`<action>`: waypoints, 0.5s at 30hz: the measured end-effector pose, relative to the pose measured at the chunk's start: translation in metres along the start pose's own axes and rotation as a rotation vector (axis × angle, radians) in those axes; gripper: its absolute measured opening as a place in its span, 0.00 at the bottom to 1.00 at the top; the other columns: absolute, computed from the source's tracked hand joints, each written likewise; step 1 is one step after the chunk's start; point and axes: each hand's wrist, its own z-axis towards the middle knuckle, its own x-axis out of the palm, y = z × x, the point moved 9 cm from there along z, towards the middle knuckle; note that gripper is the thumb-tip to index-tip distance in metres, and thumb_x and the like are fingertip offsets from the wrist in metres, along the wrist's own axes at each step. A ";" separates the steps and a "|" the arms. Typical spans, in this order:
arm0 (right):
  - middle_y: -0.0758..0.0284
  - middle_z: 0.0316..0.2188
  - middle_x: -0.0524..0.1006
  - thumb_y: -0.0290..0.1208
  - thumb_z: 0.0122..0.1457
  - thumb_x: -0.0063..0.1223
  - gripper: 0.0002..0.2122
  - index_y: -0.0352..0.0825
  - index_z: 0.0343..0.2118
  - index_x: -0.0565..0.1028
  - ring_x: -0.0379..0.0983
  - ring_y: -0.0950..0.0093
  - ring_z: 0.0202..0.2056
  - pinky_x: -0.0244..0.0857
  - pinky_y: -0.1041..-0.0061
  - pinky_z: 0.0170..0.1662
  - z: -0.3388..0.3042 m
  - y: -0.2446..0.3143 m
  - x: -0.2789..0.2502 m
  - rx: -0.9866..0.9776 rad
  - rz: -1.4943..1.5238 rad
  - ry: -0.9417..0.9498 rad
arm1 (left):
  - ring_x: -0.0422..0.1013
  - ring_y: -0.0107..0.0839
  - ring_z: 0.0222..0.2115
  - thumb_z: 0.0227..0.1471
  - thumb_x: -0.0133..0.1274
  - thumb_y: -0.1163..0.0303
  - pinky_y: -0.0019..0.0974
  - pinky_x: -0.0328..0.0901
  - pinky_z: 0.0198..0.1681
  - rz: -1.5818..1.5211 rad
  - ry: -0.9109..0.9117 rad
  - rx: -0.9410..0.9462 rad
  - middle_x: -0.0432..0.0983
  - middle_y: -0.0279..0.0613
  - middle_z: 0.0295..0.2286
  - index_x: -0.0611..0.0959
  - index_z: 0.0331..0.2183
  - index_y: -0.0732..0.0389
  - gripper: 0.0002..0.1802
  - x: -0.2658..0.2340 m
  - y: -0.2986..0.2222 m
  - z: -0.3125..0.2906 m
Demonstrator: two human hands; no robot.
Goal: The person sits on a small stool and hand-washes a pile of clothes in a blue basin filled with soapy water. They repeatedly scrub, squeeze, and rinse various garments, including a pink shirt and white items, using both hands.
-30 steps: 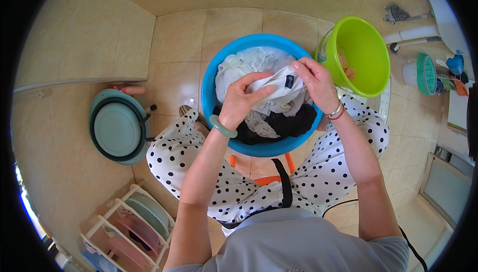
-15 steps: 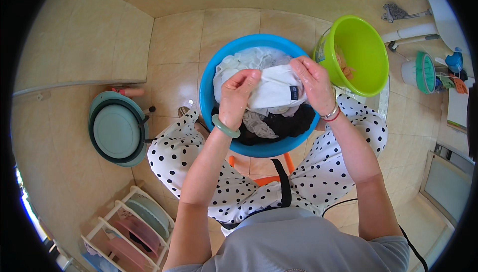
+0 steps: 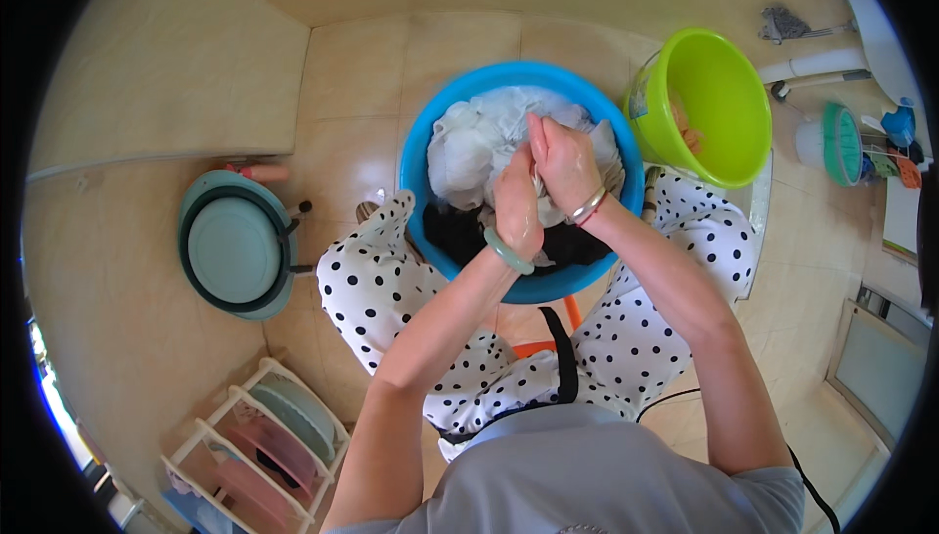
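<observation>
Both of my hands are closed and pressed together above a blue basin (image 3: 415, 143), the right slightly farther from me than the left. My left hand (image 3: 516, 203) and my right hand (image 3: 567, 162) squeeze a small white cloth (image 3: 537, 182) between them. Most of that cloth is hidden by the fingers, and its exact kind cannot be made out. Below the hands, wet white laundry (image 3: 468, 153) fills the far part of the basin. Dark laundry (image 3: 454, 231) lies in the near part.
A lime-green bucket (image 3: 738, 113) stands right of the basin with peach-coloured cloth (image 3: 691, 133) inside. On the left, a grey-green folding basin (image 3: 233, 250) leans against the wall. A white rack (image 3: 210, 431) with more basins is at the lower left. An orange stool (image 3: 572, 311) shows between my knees.
My hands have come together from holding the white cloth spread out with its dark label showing. The cloth is now bunched between them, and the label is out of sight.
</observation>
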 end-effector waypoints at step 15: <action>0.53 0.17 0.71 0.30 0.56 0.46 0.08 0.32 0.25 0.71 0.70 0.57 0.21 0.64 0.62 0.23 -0.038 0.075 0.025 -0.339 -0.112 -0.010 | 0.69 0.29 0.39 0.55 0.43 0.61 0.35 0.64 0.42 0.549 -0.039 0.107 0.72 0.35 0.32 0.74 0.41 0.58 0.15 -0.063 0.068 0.043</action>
